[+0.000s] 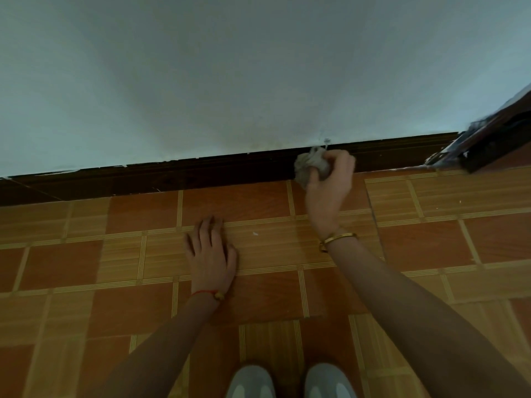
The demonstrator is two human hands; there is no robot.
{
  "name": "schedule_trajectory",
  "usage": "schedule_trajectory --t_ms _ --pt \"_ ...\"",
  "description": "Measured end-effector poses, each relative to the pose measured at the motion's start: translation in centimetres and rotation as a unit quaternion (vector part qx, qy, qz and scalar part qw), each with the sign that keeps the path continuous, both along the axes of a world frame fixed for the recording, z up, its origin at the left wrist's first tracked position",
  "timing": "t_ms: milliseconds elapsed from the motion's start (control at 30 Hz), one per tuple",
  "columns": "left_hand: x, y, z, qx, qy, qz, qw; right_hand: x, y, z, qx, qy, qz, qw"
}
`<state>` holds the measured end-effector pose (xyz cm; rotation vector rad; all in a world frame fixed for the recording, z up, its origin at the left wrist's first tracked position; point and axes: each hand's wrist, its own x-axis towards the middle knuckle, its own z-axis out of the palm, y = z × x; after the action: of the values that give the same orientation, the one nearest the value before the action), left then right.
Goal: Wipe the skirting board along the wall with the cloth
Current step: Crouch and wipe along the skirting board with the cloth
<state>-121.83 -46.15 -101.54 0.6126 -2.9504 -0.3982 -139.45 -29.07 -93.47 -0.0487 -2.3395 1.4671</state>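
The person's forearms are showing bare, no sleeves. The left wrist is wearing a thin red string bracelet (207,293) with a small bead, the right a gold bangle (338,238). Grey shoes (290,382), perhaps slip-ons, are peeking in below.

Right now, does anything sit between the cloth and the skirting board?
Nothing visible. The right hand holds the bunched cloth against the dark skirting board; the left hand rests flat on the floor, away from it.
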Motion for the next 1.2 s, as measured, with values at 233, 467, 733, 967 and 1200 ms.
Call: schedule_trajectory --t_ms 233,467,733,967,1200 --pt "-0.9 1.4 0.0 0.011 0.010 -0.056 0.998 0.0 -0.1 -0.5 -0.002 0.009 0.006 1.000" --pt "-3.5 4.3 0.2 0.036 0.036 -0.105 0.993 -4.0 7.8 -0.6 -0.014 -0.016 -0.169 0.985" --pt "-7.5 8.0 0.2 0.047 0.056 -0.178 0.981 -2.4 5.8 -1.0 0.057 -0.010 -0.036 0.998" --pt "-10.0 10.0 0.1 0.044 0.048 -0.220 0.973 -4.1 8.9 -1.2 0.037 0.002 -0.098 0.994" --pt "-10.1 10.9 -1.0 0.042 0.039 -0.207 0.977 -5.4 12.1 -1.0 0.065 -0.013 -0.128 0.990"
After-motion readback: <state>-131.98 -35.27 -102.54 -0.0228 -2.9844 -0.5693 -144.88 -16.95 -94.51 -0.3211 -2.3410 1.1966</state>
